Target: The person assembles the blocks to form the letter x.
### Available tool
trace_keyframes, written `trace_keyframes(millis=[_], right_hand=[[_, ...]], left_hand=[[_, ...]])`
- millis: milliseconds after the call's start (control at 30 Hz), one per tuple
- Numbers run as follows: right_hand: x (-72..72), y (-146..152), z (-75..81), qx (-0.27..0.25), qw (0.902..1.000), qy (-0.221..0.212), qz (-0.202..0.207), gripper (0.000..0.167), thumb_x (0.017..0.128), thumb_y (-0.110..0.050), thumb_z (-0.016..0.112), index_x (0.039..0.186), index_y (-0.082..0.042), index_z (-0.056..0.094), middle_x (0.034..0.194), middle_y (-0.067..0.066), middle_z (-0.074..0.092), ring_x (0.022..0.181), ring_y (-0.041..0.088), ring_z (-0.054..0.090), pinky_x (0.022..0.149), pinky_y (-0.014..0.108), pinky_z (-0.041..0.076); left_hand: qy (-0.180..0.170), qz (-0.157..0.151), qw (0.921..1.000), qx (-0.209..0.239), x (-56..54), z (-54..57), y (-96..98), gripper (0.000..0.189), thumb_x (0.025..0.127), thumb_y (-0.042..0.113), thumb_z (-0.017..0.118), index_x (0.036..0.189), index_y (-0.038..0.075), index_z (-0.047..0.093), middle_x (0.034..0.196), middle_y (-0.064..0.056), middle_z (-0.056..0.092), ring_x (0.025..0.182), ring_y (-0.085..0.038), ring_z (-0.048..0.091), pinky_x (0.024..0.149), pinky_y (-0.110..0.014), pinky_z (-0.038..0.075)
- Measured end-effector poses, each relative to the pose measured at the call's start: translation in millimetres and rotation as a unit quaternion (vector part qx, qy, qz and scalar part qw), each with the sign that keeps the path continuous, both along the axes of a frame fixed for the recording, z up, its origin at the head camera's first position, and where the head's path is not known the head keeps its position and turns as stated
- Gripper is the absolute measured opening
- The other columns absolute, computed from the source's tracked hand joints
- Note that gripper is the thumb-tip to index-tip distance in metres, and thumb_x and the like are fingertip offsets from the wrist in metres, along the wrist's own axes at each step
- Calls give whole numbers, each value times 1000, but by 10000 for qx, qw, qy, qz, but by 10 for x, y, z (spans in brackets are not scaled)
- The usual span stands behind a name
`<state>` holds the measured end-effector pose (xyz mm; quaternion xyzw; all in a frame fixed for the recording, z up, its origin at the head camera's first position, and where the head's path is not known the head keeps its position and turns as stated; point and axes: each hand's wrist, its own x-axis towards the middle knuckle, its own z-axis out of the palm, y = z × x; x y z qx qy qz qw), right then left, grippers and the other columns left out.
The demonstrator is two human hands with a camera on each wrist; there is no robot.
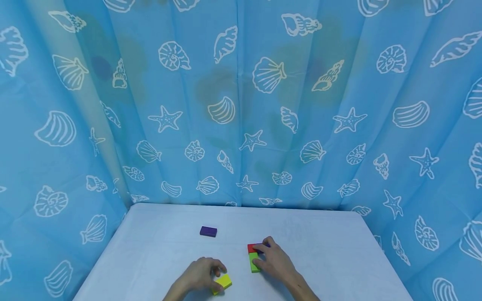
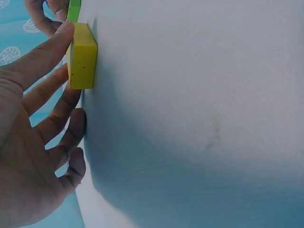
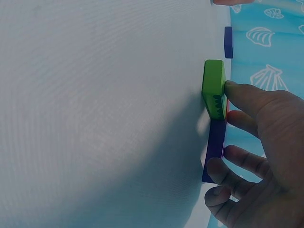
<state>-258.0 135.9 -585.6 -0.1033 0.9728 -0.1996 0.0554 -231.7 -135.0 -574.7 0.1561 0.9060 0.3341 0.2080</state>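
My left hand (image 1: pixel 201 274) holds a yellow block (image 1: pixel 224 281) near the table's front, thumb on its near side and fingers behind it. In the left wrist view the thumb tip lies along the top of the yellow block (image 2: pixel 83 61). My right hand (image 1: pixel 276 261) reaches over a small group of blocks, its fingers spread. Its thumb touches a green block (image 1: pixel 254 263), and the index finger rests on a red block (image 1: pixel 251 248) that adjoins the green one. A purple block (image 3: pixel 216 147) lies under its other fingers, partly hidden in the head view.
Another purple block (image 1: pixel 208 231) lies alone farther back, left of the middle. A white cloth covers the table (image 1: pixel 320 238). Blue curtains (image 1: pixel 241 104) with white shell and starfish prints hang behind it and at both sides.
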Motion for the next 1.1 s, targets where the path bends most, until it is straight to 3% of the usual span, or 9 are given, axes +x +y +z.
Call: trace_keyframes(millis=[200,533,1100], right_hand=[[-3,-11,4,-52,9999,-109,-71,51,84,-43,79,130,-24,68,120,4,53,104,23,57,91,48,53],[-3,-1,-24,-90,9999,-77,-31,51,83,-42,79,130,-24,68,120,5,52,105,24,57,90,49,54],[18,10,-42,-140,9999,85,23,51,83,-41,80,130,-23,68,122,5,53,106,24,58,92,49,54]], left_hand=[[-65,22,10000,-32,9,-16,-2,32,73,26,90,101,27,74,81,10,61,73,-11,51,71,-32,36],[-18,66,9996,-260,20,-20,7,30,72,29,90,98,29,74,80,12,61,83,-15,47,83,-52,32],[176,4,9994,-299,51,-23,1,32,71,30,91,97,31,73,78,12,60,80,-14,46,81,-50,31]])
